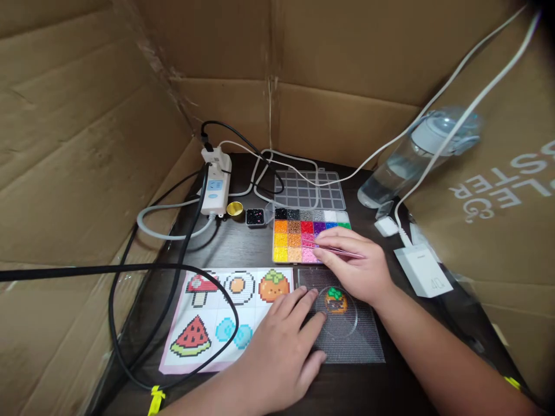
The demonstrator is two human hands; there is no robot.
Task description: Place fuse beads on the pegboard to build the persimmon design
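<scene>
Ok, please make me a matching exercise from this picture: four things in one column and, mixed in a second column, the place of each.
Things
1. tweezers
2. left hand
3. water bottle
4. power strip

Places
a. leaning against the cardboard wall, far right
b. resting on the edge of the pegboard and on the pattern sheet
c. rear left of the table, with a plug in it
d. in the right hand, over the bead tray

Pairs: 1-d, 2-b, 3-a, 4-c
</scene>
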